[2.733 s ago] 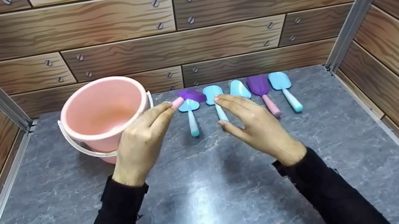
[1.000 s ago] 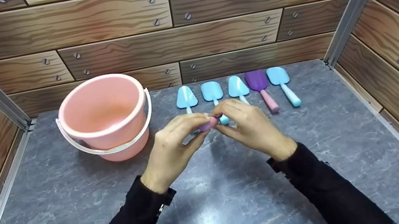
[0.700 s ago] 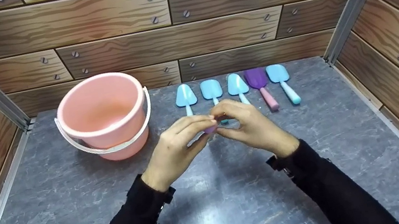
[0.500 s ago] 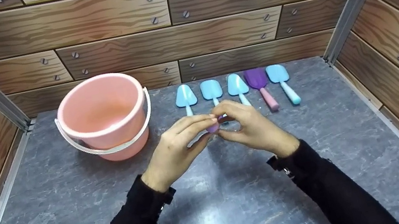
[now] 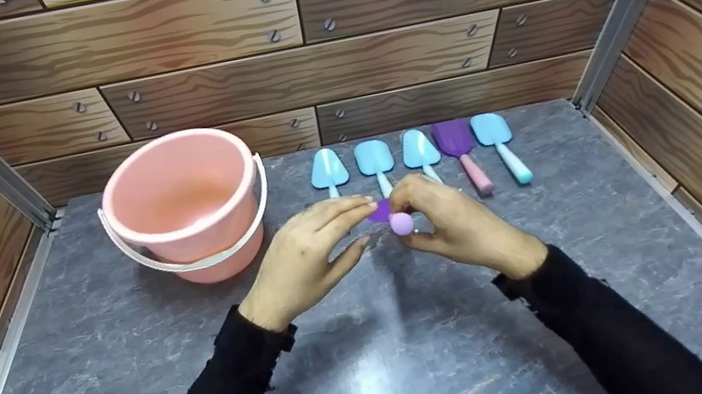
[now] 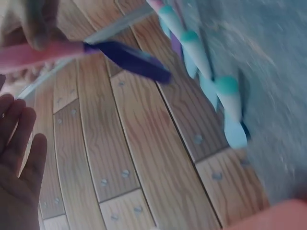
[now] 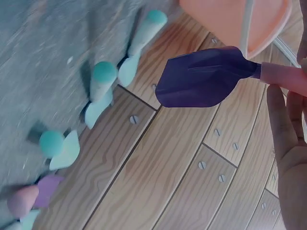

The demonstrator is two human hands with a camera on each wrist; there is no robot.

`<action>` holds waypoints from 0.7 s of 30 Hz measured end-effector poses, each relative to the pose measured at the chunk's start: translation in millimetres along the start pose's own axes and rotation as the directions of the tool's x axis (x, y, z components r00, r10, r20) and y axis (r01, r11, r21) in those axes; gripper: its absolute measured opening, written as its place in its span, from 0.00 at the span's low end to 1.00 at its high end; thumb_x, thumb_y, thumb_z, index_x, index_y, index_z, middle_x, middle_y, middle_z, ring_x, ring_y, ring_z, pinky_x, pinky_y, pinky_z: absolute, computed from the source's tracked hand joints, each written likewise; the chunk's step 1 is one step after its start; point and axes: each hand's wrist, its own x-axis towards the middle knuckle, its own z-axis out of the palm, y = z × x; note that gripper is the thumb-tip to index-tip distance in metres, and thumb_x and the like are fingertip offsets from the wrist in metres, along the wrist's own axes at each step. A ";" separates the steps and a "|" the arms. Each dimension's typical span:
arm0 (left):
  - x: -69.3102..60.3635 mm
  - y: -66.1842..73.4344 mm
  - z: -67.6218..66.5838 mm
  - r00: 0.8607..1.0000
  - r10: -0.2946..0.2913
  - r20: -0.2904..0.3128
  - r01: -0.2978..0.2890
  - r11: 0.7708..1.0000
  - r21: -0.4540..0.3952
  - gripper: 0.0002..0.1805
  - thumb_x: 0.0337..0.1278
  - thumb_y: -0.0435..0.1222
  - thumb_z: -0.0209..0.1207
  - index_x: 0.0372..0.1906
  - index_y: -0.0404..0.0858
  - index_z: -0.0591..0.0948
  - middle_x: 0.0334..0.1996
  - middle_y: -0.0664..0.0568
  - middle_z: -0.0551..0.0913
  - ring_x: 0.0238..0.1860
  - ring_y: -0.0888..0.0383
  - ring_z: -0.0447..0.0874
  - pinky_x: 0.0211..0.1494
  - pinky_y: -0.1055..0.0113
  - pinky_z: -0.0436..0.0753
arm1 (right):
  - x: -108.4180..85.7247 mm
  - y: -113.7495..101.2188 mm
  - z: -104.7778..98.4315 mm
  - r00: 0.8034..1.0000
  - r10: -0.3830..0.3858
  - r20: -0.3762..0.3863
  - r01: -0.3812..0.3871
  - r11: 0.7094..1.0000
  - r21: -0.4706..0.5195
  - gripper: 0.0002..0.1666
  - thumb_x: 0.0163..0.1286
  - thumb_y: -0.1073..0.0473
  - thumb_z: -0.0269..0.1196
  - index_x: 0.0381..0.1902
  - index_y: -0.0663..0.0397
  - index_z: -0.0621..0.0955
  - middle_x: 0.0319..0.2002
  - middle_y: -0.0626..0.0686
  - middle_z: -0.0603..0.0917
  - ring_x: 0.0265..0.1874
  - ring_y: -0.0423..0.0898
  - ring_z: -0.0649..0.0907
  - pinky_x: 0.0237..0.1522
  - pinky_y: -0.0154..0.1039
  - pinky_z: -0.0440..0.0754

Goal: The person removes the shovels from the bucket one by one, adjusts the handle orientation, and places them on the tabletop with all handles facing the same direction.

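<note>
A toy shovel (image 7: pixel 199 79) with a purple blade and pink handle is in the air over the table's middle. My right hand (image 5: pixel 468 227) pinches its handle between thumb and fingers, the rounded handle end facing me in the head view. Just left of it, my left hand (image 5: pixel 300 256) is apart from the shovel, its fingers fairly straight. In the left wrist view a gap separates the left hand (image 6: pixel 21 153) from the pink handle (image 6: pixel 43 55). Behind both hands lies a row of toy shovels, several light blue (image 5: pixel 373 157) and one purple with a pink handle (image 5: pixel 454 137).
A pink bucket (image 5: pixel 220 252) with its white handle lowered stands at the back left. The row of shovels runs along the back edge of the grey marbled table (image 5: pixel 425 371). Wood-patterned walls (image 5: pixel 206 31) enclose the table at the back and sides.
The left hand first held the purple toy shovel near the bucket and brought it to the middle. Both hands then touched it. Now the left hand has let go and the right hand holds it.
</note>
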 end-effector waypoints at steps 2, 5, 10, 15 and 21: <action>-1.5 -3.2 1.0 0.999 0.018 0.038 -0.019 0.999 0.044 0.27 0.79 0.41 0.77 0.77 0.42 0.87 0.73 0.49 0.92 0.75 0.50 0.91 0.83 0.52 0.90 | -3.4 1.0 -2.4 1.000 -0.009 0.023 0.009 1.000 -0.028 0.27 0.64 0.80 0.79 0.52 0.58 0.78 0.50 0.56 0.87 0.52 0.52 0.89 0.57 0.41 0.97; -4.0 -7.6 3.4 0.993 0.022 0.119 -0.030 0.998 0.063 0.29 0.83 0.45 0.74 0.80 0.43 0.85 0.76 0.49 0.90 0.78 0.50 0.89 0.87 0.50 0.87 | -9.6 2.1 -5.9 0.998 -0.012 0.070 0.018 0.997 -0.079 0.29 0.62 0.79 0.82 0.51 0.56 0.78 0.50 0.55 0.87 0.53 0.51 0.89 0.58 0.44 0.97; -8.2 -13.7 8.0 0.965 0.011 0.261 -0.031 0.997 0.073 0.34 0.86 0.48 0.70 0.86 0.42 0.78 0.82 0.49 0.85 0.84 0.50 0.84 0.95 0.47 0.77 | -22.6 4.2 -9.0 0.990 -0.031 0.141 0.050 0.990 -0.135 0.30 0.60 0.76 0.85 0.51 0.55 0.80 0.53 0.54 0.88 0.56 0.51 0.89 0.61 0.46 0.97; -12.3 -17.9 11.0 0.936 -0.005 0.352 -0.036 0.993 0.109 0.37 0.90 0.50 0.65 0.90 0.41 0.73 0.87 0.49 0.80 0.88 0.51 0.79 0.99 0.47 0.69 | -36.3 8.9 -7.4 0.982 -0.088 0.166 0.116 0.979 -0.165 0.33 0.53 0.73 0.88 0.50 0.55 0.82 0.53 0.53 0.88 0.55 0.51 0.90 0.60 0.42 0.97; -16.5 -21.5 12.2 0.903 -0.065 0.425 -0.001 0.988 0.154 0.39 0.93 0.52 0.60 0.94 0.40 0.67 0.92 0.47 0.73 0.93 0.49 0.71 1.01 0.48 0.63 | -49.1 11.1 -1.5 0.961 -0.128 0.246 0.179 0.964 -0.197 0.31 0.55 0.70 0.88 0.53 0.54 0.85 0.55 0.54 0.89 0.55 0.51 0.90 0.59 0.43 0.98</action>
